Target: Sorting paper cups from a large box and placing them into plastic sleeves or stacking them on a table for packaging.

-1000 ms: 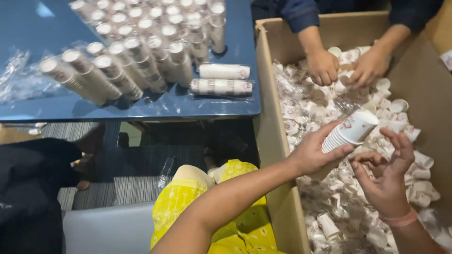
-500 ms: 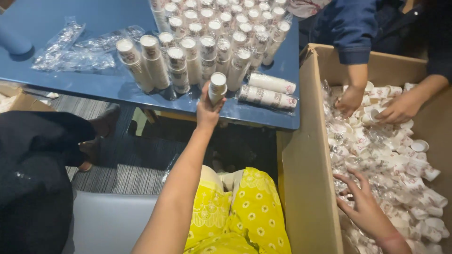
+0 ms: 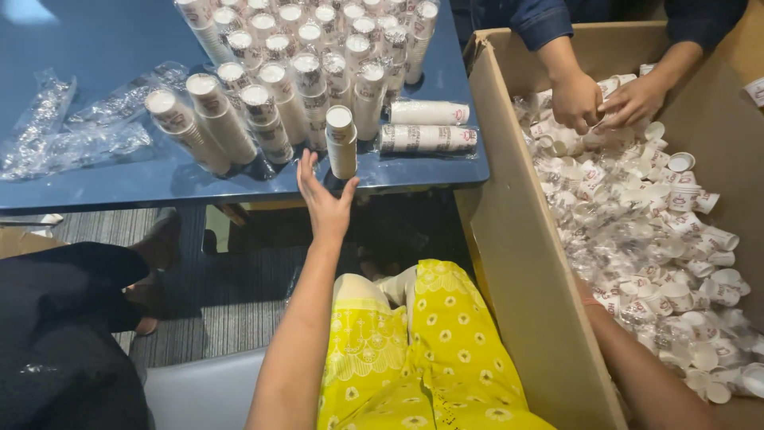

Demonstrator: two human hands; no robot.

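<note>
My left hand (image 3: 326, 203) is stretched out to the near edge of the blue worktop (image 3: 95, 36), with the fingers (image 3: 305, 169) spread apart and holding nothing. Just beside my fingertips stands a stack of white paper cups (image 3: 341, 142), upright, close to the near edge; I cannot tell if my thumb touches it or not. Behind it many more upright cup stacks (image 3: 302, 56) stand in rows toward the far edge. Two wrapped stacks (image 3: 428, 126) lie on their side near the right edge of the worktop. Empty clear plastic sleeves (image 3: 76, 127) lie at the left part.

My right arm goes down into the big cardboard box (image 3: 517, 263) at the right side of the worktop, and the hand itself is hidden by the box wall and the picture edge, so I cannot tell its state. The box holds a heap of loose paper cups (image 3: 660, 231). At its far end, another person's two hands (image 3: 605, 99) are in the cups.
</note>
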